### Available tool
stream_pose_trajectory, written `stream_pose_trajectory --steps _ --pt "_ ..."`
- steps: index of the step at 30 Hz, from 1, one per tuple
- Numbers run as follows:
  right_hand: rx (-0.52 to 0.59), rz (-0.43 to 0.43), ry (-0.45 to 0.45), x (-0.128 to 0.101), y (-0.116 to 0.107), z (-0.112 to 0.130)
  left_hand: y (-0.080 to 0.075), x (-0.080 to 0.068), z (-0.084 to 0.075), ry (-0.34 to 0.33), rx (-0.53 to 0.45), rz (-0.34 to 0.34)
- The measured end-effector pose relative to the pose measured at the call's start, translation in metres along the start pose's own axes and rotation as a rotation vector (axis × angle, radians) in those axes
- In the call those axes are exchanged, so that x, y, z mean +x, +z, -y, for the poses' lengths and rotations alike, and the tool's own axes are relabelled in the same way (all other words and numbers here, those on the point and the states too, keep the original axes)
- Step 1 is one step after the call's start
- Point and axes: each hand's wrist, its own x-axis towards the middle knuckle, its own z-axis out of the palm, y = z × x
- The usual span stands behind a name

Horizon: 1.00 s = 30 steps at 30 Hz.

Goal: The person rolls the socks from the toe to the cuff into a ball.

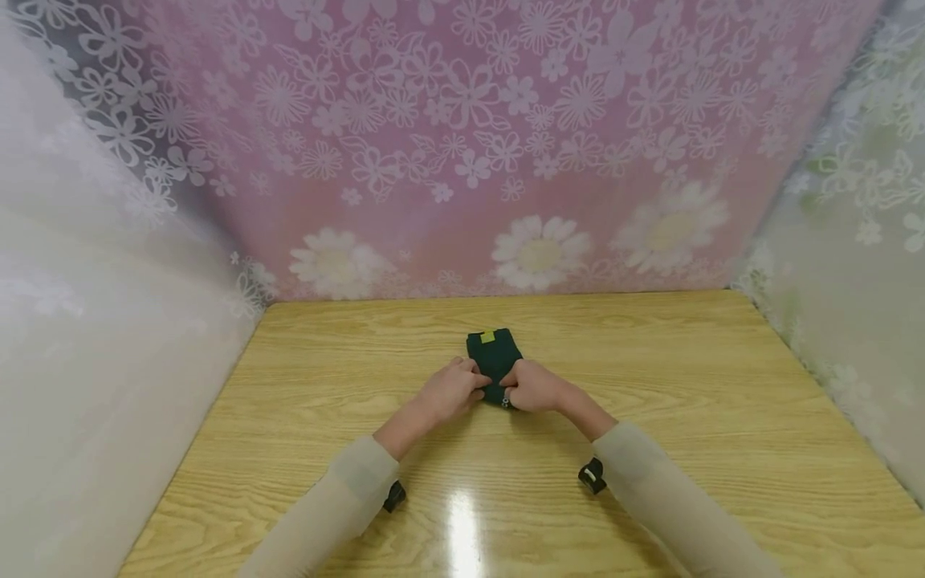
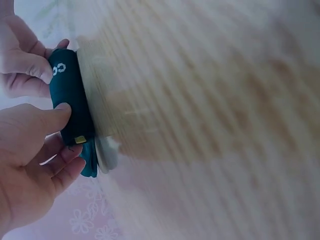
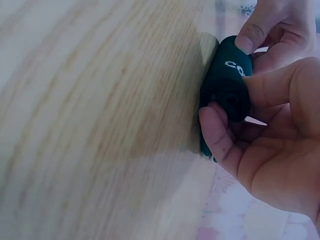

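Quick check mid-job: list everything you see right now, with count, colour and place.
folded sock: one, dark green with a small yellow tag and white lettering, middle of the table, near end gripped by both hands
table: one, light wood grain, glossy, fills the lower view
floral backdrop: one, pink with white flowers, behind the table
side curtains: two, pale and sheer with flower print, left and right of the table
wrist cameras: two, black, under the forearms
sleeves: two, beige
left hand: pinches the sock's near end
right hand: pinches the sock's near end, a ring on one finger
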Motion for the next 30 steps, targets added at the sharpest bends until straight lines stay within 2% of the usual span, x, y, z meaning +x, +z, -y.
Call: stream_pose_trajectory --steps 4,6,11,13,16,19,22,26,28,30 --pt "0.007 -0.051 0.035 -0.004 -0.001 -0.003 0.005 0.004 -0.001 -0.008 0.076 0.028" --pt "-0.044 -0.109 0.056 -0.007 0.001 -0.002 0.006 0.006 -0.002 -0.017 0.104 0.055" --pt "-0.403 -0.27 0.019 -0.017 0.014 0.015 0.001 0.007 -0.003 -0.065 0.063 0.153" --pt "-0.536 -0.293 -0.016 -0.02 0.018 0.021 -0.001 0.008 -0.003 -0.083 0.025 0.182" --pt "-0.618 -0.285 -0.049 -0.021 0.023 0.023 -0.002 0.007 -0.003 -0.097 -0.006 0.187" --pt "-0.628 -0.303 -0.05 -0.02 0.027 0.021 -0.001 0.005 -0.003 -0.094 -0.003 0.137" --pt "-0.605 -0.321 -0.055 -0.018 0.028 0.016 0.003 0.002 -0.004 -0.077 0.021 0.041" --pt "-0.496 -0.297 -0.049 -0.014 0.025 0.011 0.005 0.0 -0.004 -0.05 0.048 -0.075" --pt "-0.42 -0.27 -0.032 -0.012 0.022 0.008 0.005 -0.001 -0.004 -0.042 0.054 -0.099" --pt "-0.339 -0.24 -0.009 -0.011 0.019 0.005 0.004 -0.001 -0.005 -0.037 0.073 -0.093"
